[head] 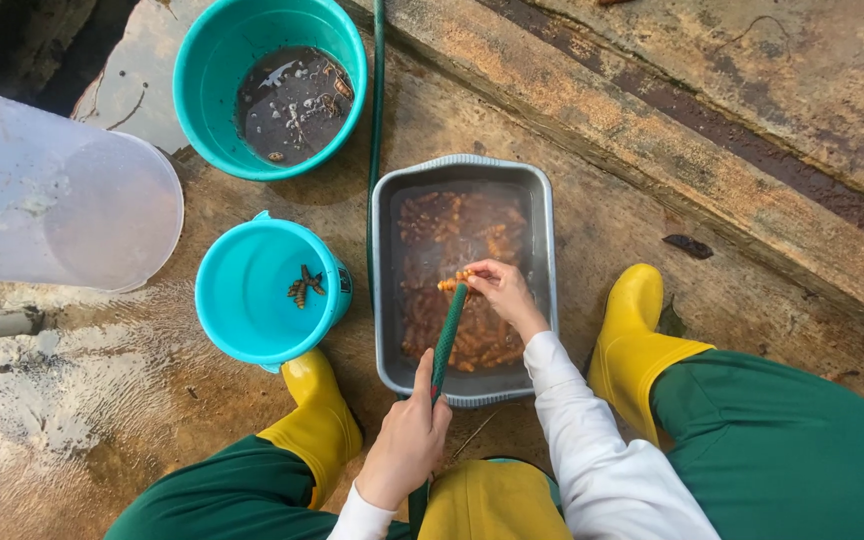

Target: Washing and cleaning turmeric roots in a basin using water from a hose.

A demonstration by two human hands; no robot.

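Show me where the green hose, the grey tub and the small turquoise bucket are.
green hose (pixel 445 340), head view, on the stretch above the left hand.
grey tub (pixel 382 300), head view, on its left rim.
small turquoise bucket (pixel 242 290), head view, on its bare inner floor.

No packages, signs or screens are in view. The only label is a small dark one (pixel 344 281) on the outer right wall of the smaller turquoise bucket (pixel 252 300); its shape is too small to make out.
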